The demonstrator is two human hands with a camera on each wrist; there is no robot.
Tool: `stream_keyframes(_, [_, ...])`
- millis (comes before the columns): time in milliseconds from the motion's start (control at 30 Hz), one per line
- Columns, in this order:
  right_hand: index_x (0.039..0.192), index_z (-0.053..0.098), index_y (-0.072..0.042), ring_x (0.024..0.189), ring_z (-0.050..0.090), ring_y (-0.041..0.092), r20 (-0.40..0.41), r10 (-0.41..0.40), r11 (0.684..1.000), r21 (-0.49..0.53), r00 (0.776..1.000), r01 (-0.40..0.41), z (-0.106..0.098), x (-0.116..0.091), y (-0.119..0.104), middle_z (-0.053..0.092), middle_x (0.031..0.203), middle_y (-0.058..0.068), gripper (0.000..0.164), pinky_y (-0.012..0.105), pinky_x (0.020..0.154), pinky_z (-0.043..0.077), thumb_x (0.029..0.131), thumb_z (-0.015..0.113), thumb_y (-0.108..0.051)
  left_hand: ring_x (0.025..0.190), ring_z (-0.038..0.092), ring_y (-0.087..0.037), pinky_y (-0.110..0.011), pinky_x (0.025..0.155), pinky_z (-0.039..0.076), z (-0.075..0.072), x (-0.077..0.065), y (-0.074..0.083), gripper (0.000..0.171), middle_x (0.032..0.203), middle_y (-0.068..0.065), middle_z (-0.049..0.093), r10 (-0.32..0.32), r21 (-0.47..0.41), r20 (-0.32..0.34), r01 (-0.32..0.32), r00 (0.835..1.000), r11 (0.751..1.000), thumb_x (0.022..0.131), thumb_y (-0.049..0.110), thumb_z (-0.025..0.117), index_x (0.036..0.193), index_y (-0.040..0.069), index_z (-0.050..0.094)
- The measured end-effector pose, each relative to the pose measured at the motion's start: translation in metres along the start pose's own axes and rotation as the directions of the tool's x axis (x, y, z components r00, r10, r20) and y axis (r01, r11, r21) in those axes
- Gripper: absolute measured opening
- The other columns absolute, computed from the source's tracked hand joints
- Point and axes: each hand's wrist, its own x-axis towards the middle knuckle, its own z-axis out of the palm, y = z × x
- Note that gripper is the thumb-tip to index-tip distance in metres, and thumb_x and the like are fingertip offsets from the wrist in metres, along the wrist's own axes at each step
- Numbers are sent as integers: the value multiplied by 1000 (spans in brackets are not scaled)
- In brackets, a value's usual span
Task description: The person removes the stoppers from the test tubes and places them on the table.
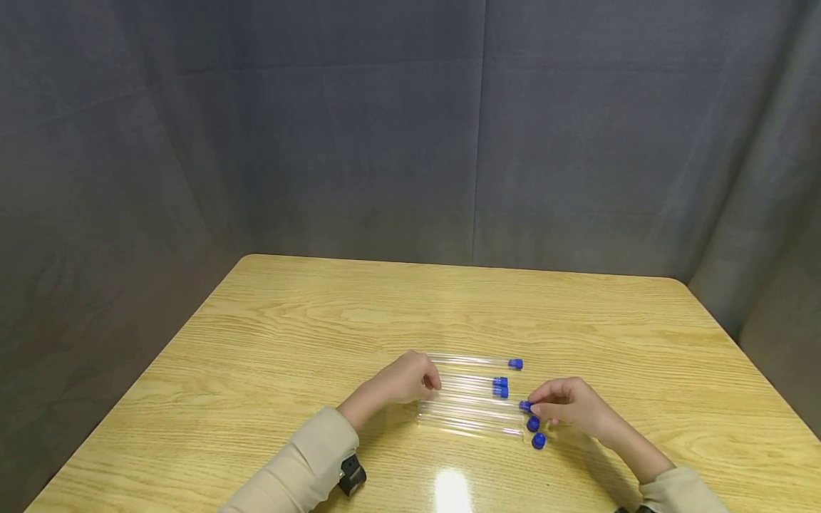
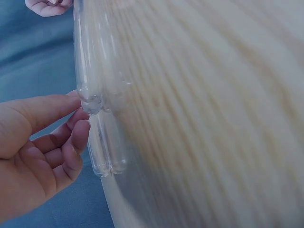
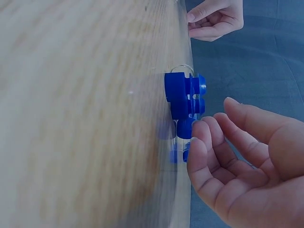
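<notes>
**Fingers are resting at both ends of a row of clear, glass-like, round-ended tubes (image 1: 471,426)**

Left fingers (image 2: 71,147) are lying close together at the tubes' closed ends, thumb tip against or just beside one; whether they are pinching it, I cannot tell. Right fingers (image 3: 202,166) are curving loosely, thumb standing apart, beside a small blue stepped cap (image 1: 524,406); whether they are touching it is unclear. The tubes are lying side by side on a pale wood-grain worktop (image 1: 353,313), before a dark grey cloth curtain (image 1: 359,157).

Judging by the layout, tubes are being capped and the job is standing near halfway. Three of the farther ones are wearing blue caps: the farthest tube (image 1: 471,360) and a touching pair (image 1: 468,382) nearer. The rest, seemingly three, are lying closest to the camera; their clear walls are blurring the count. The cap beside the right fingers is sitting by an open mouth, perhaps not yet seated. Two loose blue caps (image 1: 539,441) are waiting nearby.

The head view is showing the whole row. The left wrist view is revealing rounded ends that are hiding behind the left fingers there; the right wrist view is showing two caps standing with narrow plugs upward.
</notes>
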Motion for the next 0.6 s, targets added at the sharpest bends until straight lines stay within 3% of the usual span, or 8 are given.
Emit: stream_keyframes(600, [97, 55, 17, 68, 57, 12, 10, 6, 1000, 19, 1000, -6, 0, -1, 0, 60, 87, 17, 24, 28, 58, 50, 86, 57, -4, 63, 50, -2, -15, 62, 42, 4, 1, 3, 7, 69, 5, 61, -9, 55, 39, 6, 999, 998, 71, 1, 72, 74, 6, 70])
